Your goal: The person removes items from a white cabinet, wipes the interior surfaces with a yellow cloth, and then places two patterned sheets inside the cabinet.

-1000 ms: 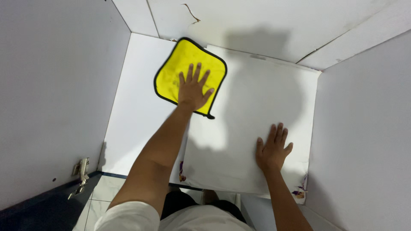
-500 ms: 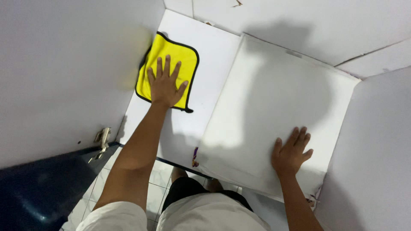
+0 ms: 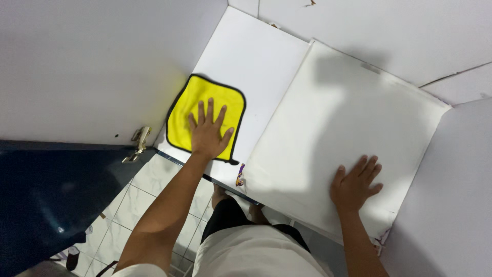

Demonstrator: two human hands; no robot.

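My left hand (image 3: 208,132) lies flat, fingers spread, on a yellow cloth with a black edge (image 3: 185,113). The cloth rests on the white cabinet shelf (image 3: 246,56), near its front left corner beside the left wall. My right hand (image 3: 354,185) presses palm-down with fingers apart on a large white sheet (image 3: 338,118) that covers the right part of the shelf. Neither hand grips anything.
White cabinet walls close the space on the left (image 3: 92,66), back (image 3: 384,31) and right (image 3: 451,205). A dark blue door (image 3: 46,195) with a metal hinge (image 3: 137,143) hangs at the lower left. Tiled floor (image 3: 148,190) shows below the shelf's front edge.
My left hand has slid the yellow cloth from the back middle of the shelf to the left wall and then toward the front edge. My right hand stays pressed on the white sheet.
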